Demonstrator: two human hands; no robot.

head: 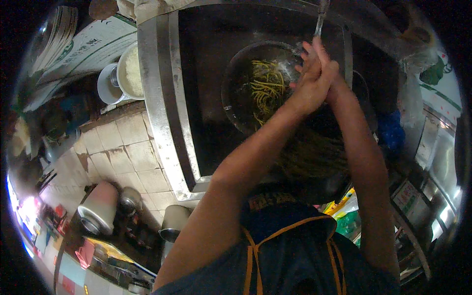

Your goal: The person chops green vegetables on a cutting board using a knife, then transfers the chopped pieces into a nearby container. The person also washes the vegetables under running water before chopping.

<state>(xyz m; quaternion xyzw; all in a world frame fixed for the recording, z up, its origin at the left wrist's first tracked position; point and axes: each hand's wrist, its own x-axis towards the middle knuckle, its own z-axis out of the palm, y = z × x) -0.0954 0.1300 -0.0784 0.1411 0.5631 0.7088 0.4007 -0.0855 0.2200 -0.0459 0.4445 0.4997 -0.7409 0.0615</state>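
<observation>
My left hand (311, 79) and my right hand (333, 73) meet and overlap, blurred by motion, over a steel-rimmed sink (162, 92). Several fingers show spread on the left side, but which hand some belong to is hard to tell. Nothing is visible in the left hand; the right palm is hidden. A slim metal tap (323, 8) comes down from above, with what looks like a stream of water reaching the fingertips. Below them stands a round basin (225, 107) holding yellow-green strands (266, 86), perhaps vegetable stems. Darker strands (313, 155) lie nearer my body, partly behind my forearms.
Left of the sink is a white bowl (132, 75) of pale grains. White tiles (136, 158) cover the floor, where a metal pot (175, 221) and a large pinkish container (101, 206) stand. A blue bag (391, 131) lies to the right.
</observation>
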